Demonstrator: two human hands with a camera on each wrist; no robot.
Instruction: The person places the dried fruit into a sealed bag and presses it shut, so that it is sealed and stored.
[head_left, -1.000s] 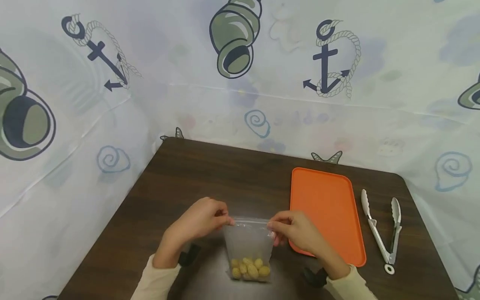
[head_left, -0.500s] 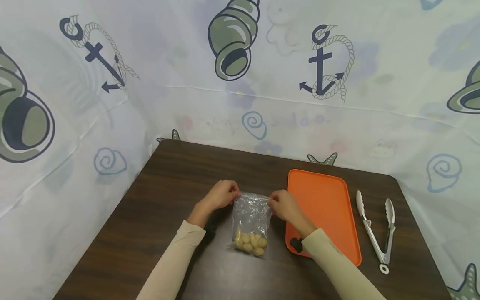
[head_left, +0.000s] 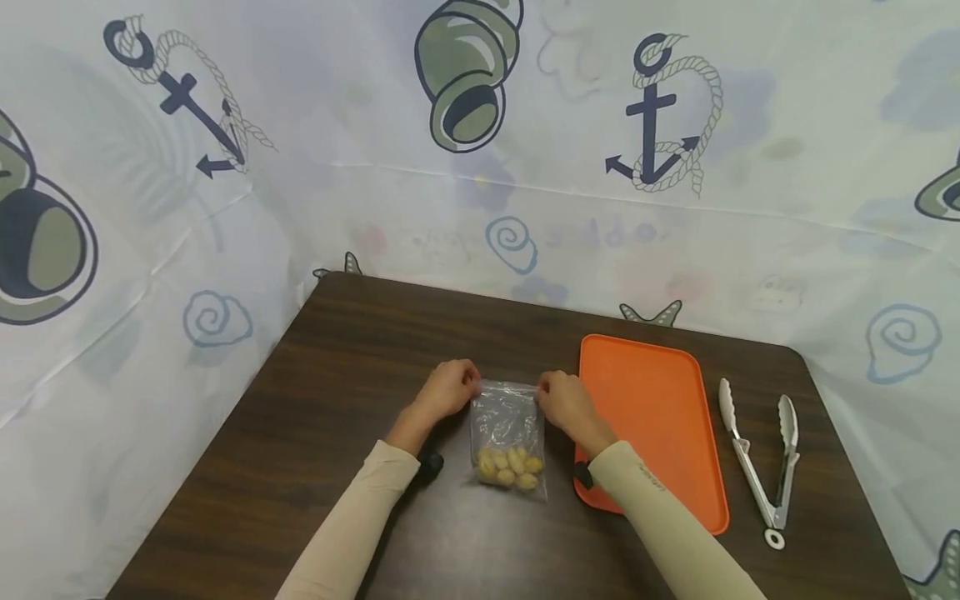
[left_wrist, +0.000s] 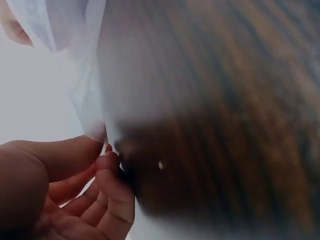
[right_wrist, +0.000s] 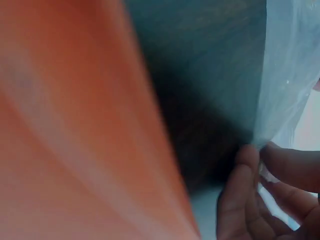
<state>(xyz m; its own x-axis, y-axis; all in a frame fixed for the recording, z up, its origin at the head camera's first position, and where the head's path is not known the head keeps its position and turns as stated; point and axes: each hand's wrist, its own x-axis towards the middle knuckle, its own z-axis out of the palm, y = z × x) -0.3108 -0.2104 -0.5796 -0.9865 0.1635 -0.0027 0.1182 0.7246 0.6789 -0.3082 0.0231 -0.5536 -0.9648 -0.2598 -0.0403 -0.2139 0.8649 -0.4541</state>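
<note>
A clear zip bag (head_left: 504, 423) lies between both hands in the head view, its top edge facing away from the person. Several yellowish, rounded pieces (head_left: 507, 468) sit at its bottom end. My left hand (head_left: 448, 390) pinches the bag's upper left corner; in the left wrist view its thumb and finger (left_wrist: 111, 162) meet on the plastic. My right hand (head_left: 566, 404) holds the upper right corner, and the right wrist view shows thumb and fingers (right_wrist: 245, 172) pinching the film there.
Just right of the bag lies an orange tray (head_left: 652, 417), with the right forearm reaching over its near left part. Metal tongs (head_left: 772, 467) lie spread at the far right of the dark wooden table (head_left: 315, 467). A patterned cloth (head_left: 375, 200) hangs behind and beside the table.
Both hands have moved forward, away from the person, carrying the bag by its corners. The bag, held up nearer the person before, now lies flatter on the table. Tray and tongs stay put.
</note>
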